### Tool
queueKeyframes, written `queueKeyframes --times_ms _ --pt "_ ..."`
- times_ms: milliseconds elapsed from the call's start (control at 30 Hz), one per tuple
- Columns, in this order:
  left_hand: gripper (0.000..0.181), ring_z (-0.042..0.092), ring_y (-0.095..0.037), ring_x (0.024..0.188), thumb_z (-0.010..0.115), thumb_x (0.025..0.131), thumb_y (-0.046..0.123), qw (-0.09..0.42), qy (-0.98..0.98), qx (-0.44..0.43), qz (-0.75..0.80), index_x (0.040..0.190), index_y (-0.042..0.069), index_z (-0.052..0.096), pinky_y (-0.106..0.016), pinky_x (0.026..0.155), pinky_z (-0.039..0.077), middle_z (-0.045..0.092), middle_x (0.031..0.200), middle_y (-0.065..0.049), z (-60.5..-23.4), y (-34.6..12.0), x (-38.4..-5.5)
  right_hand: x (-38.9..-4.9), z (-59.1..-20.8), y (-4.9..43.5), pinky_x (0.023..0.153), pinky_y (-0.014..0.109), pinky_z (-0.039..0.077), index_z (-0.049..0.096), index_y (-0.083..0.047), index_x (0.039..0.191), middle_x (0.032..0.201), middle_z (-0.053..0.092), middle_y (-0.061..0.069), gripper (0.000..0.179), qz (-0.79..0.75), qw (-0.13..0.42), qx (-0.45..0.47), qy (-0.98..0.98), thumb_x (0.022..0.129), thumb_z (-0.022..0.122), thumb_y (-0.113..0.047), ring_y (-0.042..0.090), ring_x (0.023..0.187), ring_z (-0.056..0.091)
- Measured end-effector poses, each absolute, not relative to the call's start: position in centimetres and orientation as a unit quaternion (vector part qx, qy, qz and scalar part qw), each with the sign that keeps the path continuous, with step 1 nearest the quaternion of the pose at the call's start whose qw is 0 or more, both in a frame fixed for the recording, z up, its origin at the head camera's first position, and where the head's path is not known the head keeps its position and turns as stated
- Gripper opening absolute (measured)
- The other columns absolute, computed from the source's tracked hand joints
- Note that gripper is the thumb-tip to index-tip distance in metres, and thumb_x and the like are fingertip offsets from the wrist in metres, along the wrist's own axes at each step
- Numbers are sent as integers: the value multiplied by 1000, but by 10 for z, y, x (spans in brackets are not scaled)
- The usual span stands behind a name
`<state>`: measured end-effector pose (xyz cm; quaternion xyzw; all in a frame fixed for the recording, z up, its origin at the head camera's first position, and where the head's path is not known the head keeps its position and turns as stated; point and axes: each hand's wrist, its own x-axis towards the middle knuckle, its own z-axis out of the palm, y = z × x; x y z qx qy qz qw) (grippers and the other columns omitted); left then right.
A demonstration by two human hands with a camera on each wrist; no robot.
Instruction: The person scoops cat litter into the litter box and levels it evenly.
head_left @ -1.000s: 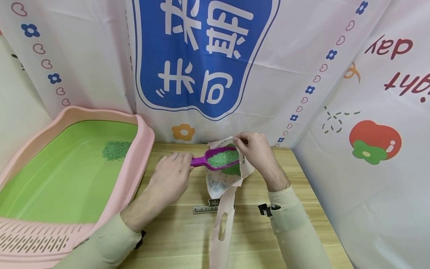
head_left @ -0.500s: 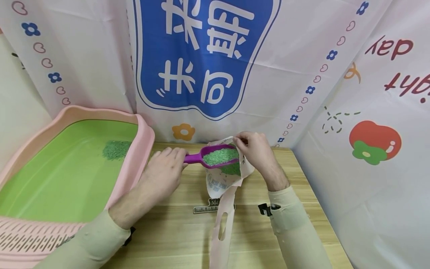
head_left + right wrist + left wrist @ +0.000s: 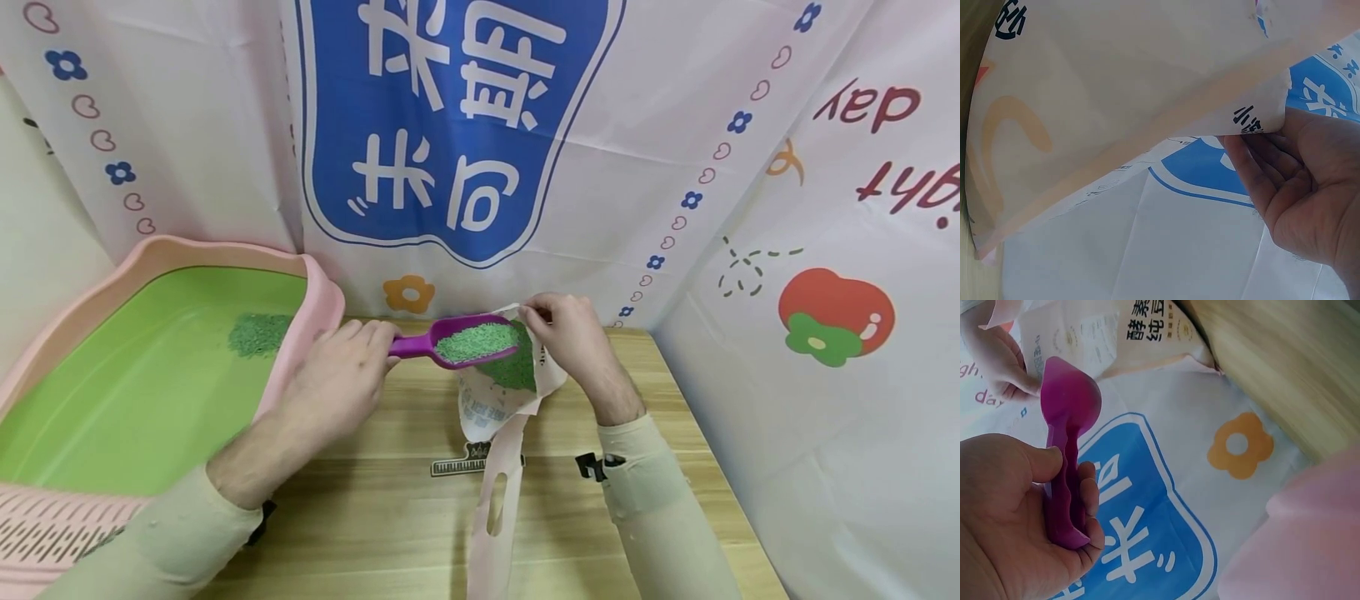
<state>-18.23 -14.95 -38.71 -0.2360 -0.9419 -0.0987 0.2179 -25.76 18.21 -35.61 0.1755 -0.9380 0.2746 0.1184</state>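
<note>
A purple scoop [image 3: 438, 357], heaped with green litter pellets [image 3: 480, 342], is gripped by its handle in my left hand [image 3: 337, 375]. In the left wrist view the fingers of that hand wrap the scoop's ridged handle [image 3: 1063, 487]. The scoop overlaps the mouth of a pale printed bag [image 3: 487, 408], and more green pellets [image 3: 517, 371] show inside the bag. My right hand [image 3: 573, 346] pinches the bag's upper right edge. From the right wrist, the bag's side [image 3: 1116, 75] fills much of the view, with the fingers [image 3: 1254, 175] at its edge.
A pink litter box [image 3: 322, 308] with a green bottom stands at the left, a small pile of pellets [image 3: 258, 335] in it. A torn bag strip [image 3: 495, 533] with a slot and a dark piano-shaped clip [image 3: 459, 465] lie on the wooden table [image 3: 390, 517]. Printed curtains stand behind.
My left hand has drawn the loaded scoop leftward and slightly up, partly out over the bag's left rim. More pellets inside the bag now show. The right hand stays at the bag's edge.
</note>
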Motion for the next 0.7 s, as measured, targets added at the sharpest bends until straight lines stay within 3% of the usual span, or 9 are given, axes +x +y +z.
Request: queueKeyframes --times_ms 333,700 --pt "19 68 -33 91 73 116 16 238 -933 -254 -90 125 1 67 -49 80 57 78 108 -13 -377 -164 -185 -257 -354 180 91 51 73 88 -1 125 120 90 19 24 273 115 172 -940 118 73 -19 33 103 88" --pt "23 73 -38 100 72 116 15 242 -929 -260 -101 131 -2 66 -56 92 61 77 107 -16 -367 -179 -185 -259 -356 181 90 49 73 87 0 127 121 89 21 24 279 109 169 -939 118 72 -17 33 102 88"
